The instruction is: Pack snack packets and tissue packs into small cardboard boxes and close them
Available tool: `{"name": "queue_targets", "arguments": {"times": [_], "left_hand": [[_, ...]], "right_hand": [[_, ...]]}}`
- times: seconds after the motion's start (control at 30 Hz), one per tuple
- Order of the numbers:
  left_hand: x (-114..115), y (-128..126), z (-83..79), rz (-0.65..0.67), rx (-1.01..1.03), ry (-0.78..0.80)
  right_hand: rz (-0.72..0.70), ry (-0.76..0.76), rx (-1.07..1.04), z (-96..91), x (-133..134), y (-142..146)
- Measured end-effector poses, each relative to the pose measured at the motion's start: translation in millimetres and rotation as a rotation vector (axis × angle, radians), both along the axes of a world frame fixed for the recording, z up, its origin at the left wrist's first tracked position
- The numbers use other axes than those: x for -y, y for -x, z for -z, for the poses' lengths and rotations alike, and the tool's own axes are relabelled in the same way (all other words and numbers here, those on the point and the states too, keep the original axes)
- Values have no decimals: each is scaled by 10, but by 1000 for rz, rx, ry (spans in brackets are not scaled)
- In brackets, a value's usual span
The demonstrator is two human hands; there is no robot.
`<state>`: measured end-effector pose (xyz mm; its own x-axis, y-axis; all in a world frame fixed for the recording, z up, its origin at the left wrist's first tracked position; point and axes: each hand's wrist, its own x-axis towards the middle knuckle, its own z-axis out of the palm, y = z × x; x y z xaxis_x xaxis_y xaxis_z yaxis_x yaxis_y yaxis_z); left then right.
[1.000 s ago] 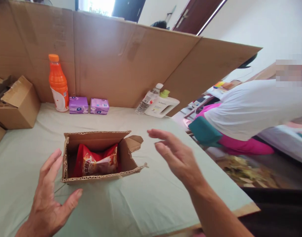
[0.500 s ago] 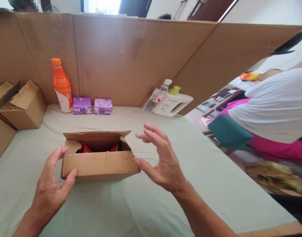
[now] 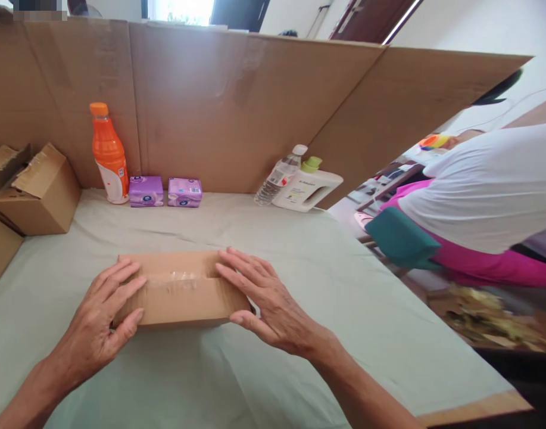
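Your left hand (image 3: 100, 319) and right hand (image 3: 275, 304) lie spread over the box (image 3: 177, 292). Press near flap (image 3: 187, 307) and far flap (image 3: 165, 262) evenly

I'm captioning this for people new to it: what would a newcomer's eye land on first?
Probably the bright orange bottle, at the back left before the cardboard wall. Next, the left hand and right hand, resting on opposite ends of a closed cardboard box in the foreground. Vivid pink clothing on a person at right also stands out.
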<state>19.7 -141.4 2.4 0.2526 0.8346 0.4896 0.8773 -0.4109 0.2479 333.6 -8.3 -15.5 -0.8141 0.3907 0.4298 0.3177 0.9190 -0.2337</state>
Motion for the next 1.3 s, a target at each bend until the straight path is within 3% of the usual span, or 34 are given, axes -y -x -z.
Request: {"name": "queue_targets", "arguments": {"times": [0.23,0.4,0.57,0.63,0.73,0.8,0.87,0.93,1.0,1.07,1.17,1.23,1.3], "left_hand": [[97,176,39,107,-62,82],[32,216,58,185,-129,39],[-74,11,75,179,-116,-16],[32,-52,73,171,-114,-30],[412,-44,63,98,-139,-27],[774,27,70,5,-163,-31],[1135,147,97,-122,-174,-55],[1404,318,137,-282,-175,-90],[1520,540,177,-447,-204,-157],[1480,795,210,-591,-285,-243],[1241,1166,256,-776,-378,-308],[1064,1345,288,-861,-368,-305],[953,1431,325,-893,-337,-311]], "right_hand": [[-27,-43,6,169,-49,-88],[94,41,-23,212,-30,-150],[253,44,28,169,48,-302],[222,4,24,178,54,-347],[103,10,22,193,29,-223],[2,46,17,184,6,61],[-116,103,-5,161,-28,525],[-239,189,-16,128,-79,1153],[-321,260,3,87,-132,1889],[-289,276,18,42,-158,2644],[-87,220,49,-5,-104,3580],[-15,210,47,21,-21,3949],[-5,236,39,124,78,4074]]}}
